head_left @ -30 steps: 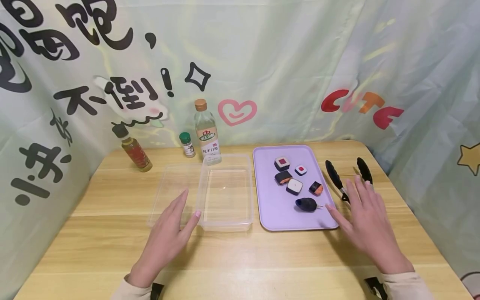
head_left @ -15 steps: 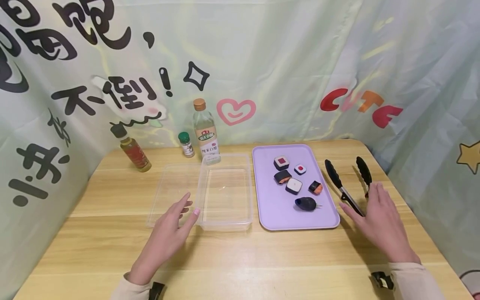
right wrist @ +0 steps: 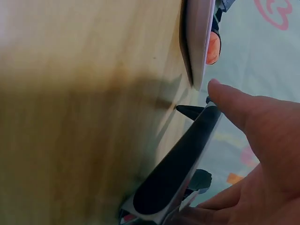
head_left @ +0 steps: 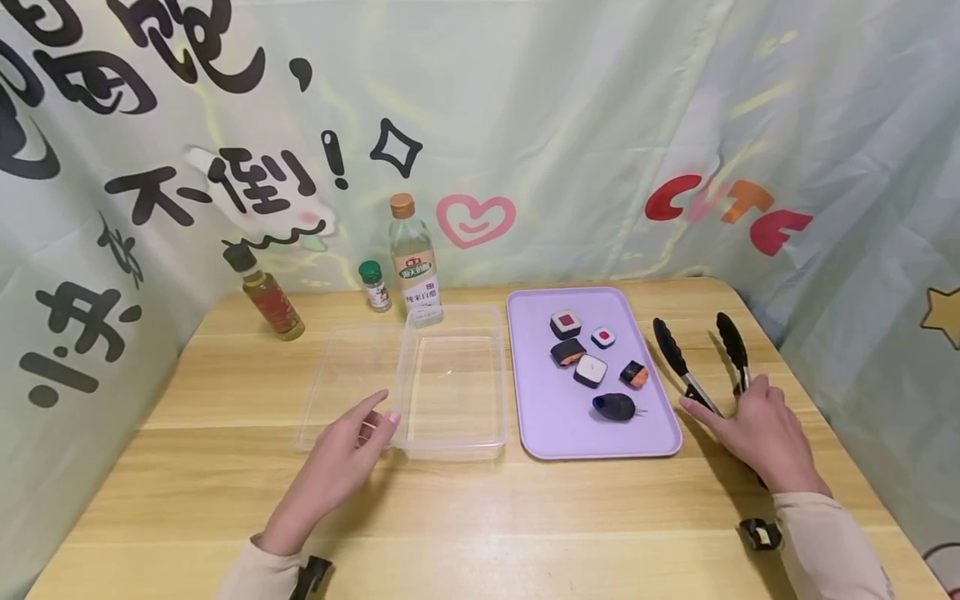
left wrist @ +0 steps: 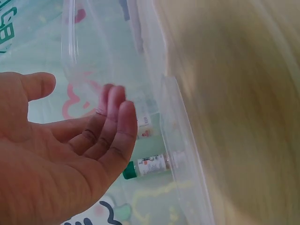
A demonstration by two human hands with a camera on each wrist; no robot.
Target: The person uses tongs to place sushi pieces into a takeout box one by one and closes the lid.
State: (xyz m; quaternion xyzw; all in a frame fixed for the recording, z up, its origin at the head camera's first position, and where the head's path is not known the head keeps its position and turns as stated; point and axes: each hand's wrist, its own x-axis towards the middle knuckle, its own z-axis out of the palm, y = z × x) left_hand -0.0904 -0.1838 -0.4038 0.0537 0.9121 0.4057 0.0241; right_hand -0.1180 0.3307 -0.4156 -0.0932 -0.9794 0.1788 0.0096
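My right hand (head_left: 772, 437) is spread over the black-and-silver tongs (head_left: 697, 387). Its thumb lies beside the left arm of the tongs and its bent fingers are by the right one. In the right wrist view the tongs (right wrist: 178, 161) pass between thumb and fingers, and firm contact cannot be made out. Holding nothing, my left hand (head_left: 333, 462) hovers by the near left corner of a clear plastic box (head_left: 450, 450), over its flat clear lid (head_left: 341, 383). In the left wrist view the left hand's fingers (left wrist: 119, 122) are loosely bent, thumb apart.
A purple tray (head_left: 547, 433) bears several sushi pieces, among them a white-topped roll (head_left: 591, 371) and a dark oval piece (head_left: 615, 407). Along the back stand an oil bottle (head_left: 273, 304), a green-capped shaker (head_left: 375, 286) and a vinegar bottle (head_left: 416, 267), before a curtain (head_left: 570, 125).
My right hand has moved right and down, from beside the tray onto the tongs, its fingers bending. The left hand's fingers have curled slightly as it sank a little. The tongs keep their place.
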